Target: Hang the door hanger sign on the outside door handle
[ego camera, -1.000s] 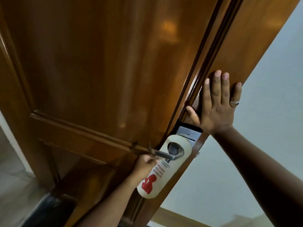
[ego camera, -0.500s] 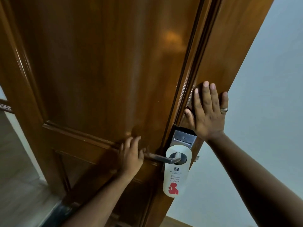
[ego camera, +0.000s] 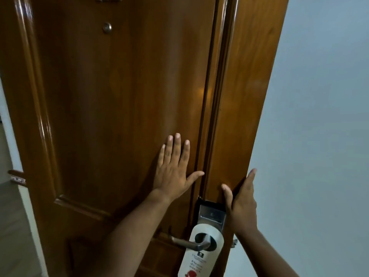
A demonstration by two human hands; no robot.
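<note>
Door hanger sign (ego camera: 197,254) hangs on the door handle (ego camera: 190,244) as required; left hand (ego camera: 173,172) is spread flat on the door (ego camera: 119,96), and right hand (ego camera: 242,204) is apparently clasping its edge.

White sign (ego camera: 199,254) w/ red figure (ego camera: 191,274); brown door (ego camera: 119,116)
</note>
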